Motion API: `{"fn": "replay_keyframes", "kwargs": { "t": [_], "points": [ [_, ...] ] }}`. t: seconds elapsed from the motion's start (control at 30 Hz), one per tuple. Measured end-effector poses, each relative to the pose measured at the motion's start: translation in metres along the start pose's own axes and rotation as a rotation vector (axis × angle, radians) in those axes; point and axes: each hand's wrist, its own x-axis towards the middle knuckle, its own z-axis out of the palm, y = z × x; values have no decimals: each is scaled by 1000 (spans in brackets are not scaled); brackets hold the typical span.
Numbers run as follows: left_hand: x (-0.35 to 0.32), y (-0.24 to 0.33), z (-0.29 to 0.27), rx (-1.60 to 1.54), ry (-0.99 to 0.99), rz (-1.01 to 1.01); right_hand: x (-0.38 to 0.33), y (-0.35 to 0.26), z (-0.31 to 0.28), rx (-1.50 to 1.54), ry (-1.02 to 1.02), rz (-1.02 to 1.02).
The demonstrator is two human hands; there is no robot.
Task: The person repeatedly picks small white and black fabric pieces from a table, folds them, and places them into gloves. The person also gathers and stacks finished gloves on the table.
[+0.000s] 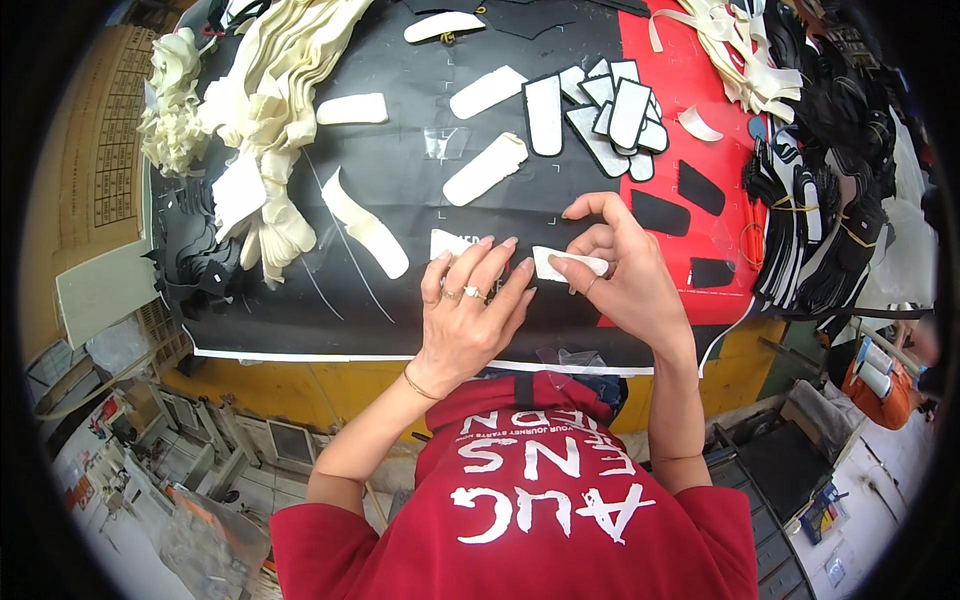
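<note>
My right hand (pixel 632 275) pinches a small cream fabric piece (pixel 553 264) between thumb and fingers, low over the black table cover, with its index finger raised and bent. Just left of it, my left hand (pixel 468 300) reaches forward, palm down and fingers stretched out. Its fingertips rest at a pale patch (pixel 441 243), mostly covered, so I cannot tell whether it is loose fabric or print. Beyond the hands lie a cream strip (pixel 486 170) and another cream strip (pixel 488 92). To their right is a pile of white pads (pixel 629 113) with black edging.
Stacked cream strips (pixel 283 85) fill the far left, beside dark pieces (pixel 190 235). Black cut pieces (pixel 660 213) lie on the red section (pixel 690 150). Red-handled scissors (pixel 752 235) and bundled black straps (pixel 850 220) sit at the right edge.
</note>
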Motion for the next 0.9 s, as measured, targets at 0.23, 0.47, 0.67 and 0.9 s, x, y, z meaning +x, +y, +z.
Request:
{"fn": "replay_keyframes", "kwargs": {
  "t": [0.23, 0.47, 0.67, 0.9],
  "points": [
    [0, 2, 0, -10, -3, -15, -2, 3, 3, 30, 31, -15],
    [0, 2, 0, -12, -6, -24, 0, 5, 1, 8, 12, -26],
    [-3, 4, 2, -36, -20, -48, 1, 4, 2, -4, 23, -11],
    [2, 10, 0, 48, -99, -42, 0, 6, 9, -10, 91, -42]
  ]
}}
